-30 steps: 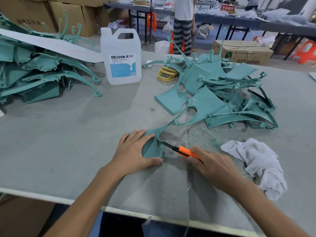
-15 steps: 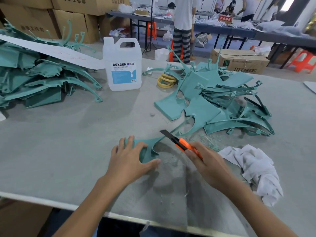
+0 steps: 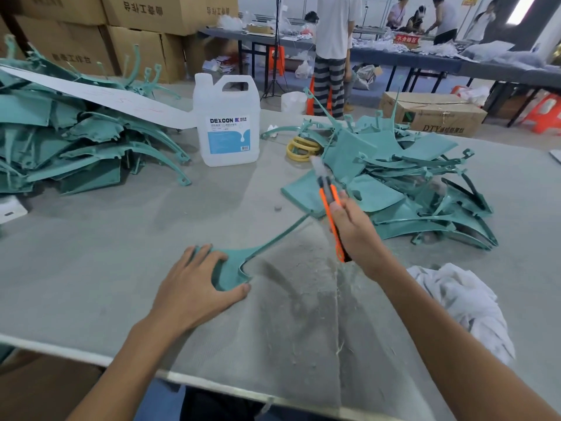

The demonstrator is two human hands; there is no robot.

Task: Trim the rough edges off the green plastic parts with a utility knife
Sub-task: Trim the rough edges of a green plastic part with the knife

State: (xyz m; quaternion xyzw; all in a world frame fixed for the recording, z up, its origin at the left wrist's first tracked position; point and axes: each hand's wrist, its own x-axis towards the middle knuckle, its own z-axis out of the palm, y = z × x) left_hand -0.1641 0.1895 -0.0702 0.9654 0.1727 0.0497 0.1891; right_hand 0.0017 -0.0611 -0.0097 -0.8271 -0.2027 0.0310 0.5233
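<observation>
A green plastic part (image 3: 233, 268) lies flat on the grey table, its thin arm running up and right toward a heap of green parts (image 3: 403, 189). My left hand (image 3: 194, 287) presses its wide end down with spread fingers. My right hand (image 3: 358, 235) grips an orange utility knife (image 3: 331, 214), lifted off the part with the blurred blade pointing up and away. A second heap of green parts (image 3: 76, 147) sits at the far left.
A white DEXCON jug (image 3: 227, 123) stands at the back centre, yellow rings (image 3: 302, 148) beside it. A white rag (image 3: 464, 305) lies at the right. Green shavings dust the table (image 3: 91, 268) near the part. People and cardboard boxes are behind.
My right hand has lifted the knife from the part's edge and swung it up and away to the right. My left hand stays pressed on the part.
</observation>
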